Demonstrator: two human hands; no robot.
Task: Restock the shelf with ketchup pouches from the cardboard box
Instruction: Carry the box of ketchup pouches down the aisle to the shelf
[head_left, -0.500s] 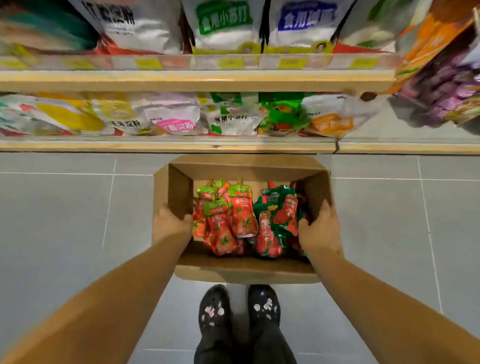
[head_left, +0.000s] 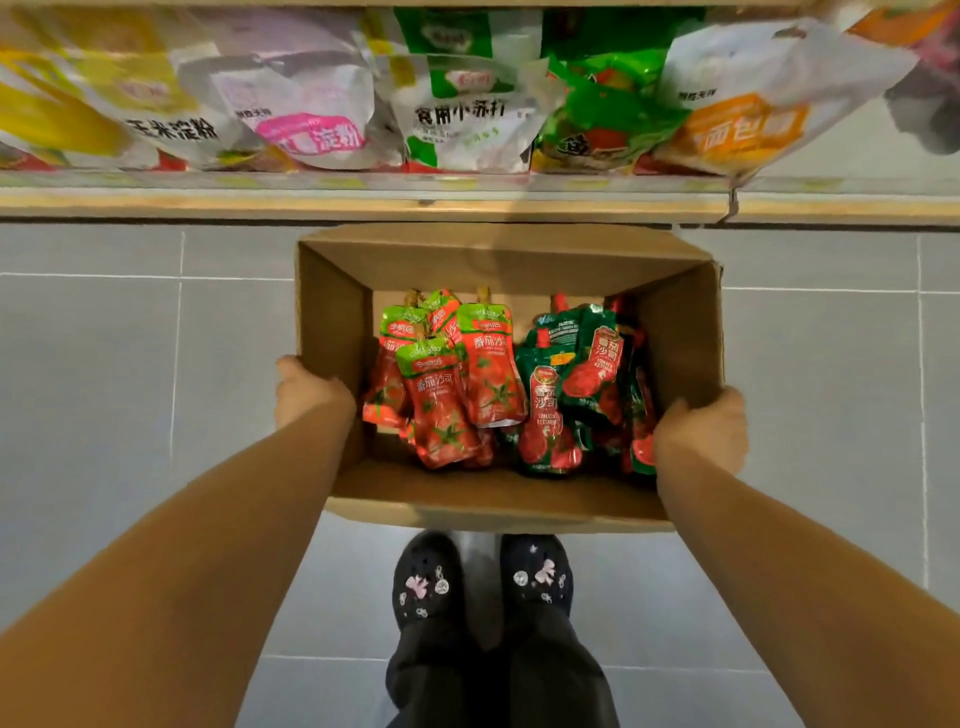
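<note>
An open cardboard box sits in front of me over the grey tiled floor, close to the low shelf. Inside lie several red ketchup pouches with light green tops on the left and several dark green and red ketchup pouches on the right. My left hand grips the box's left wall. My right hand grips the right wall near the front corner.
The shelf holds bags of starch, baking soda and breadcrumbs, such as a white and green bag and an orange-labelled bag. My two black shoes stand just behind the box. Grey floor tiles spread on both sides.
The view has dropped and moved closer to the shelf and box; the upper shelf is out of sight. Both hands keep their grip on the box's sides.
</note>
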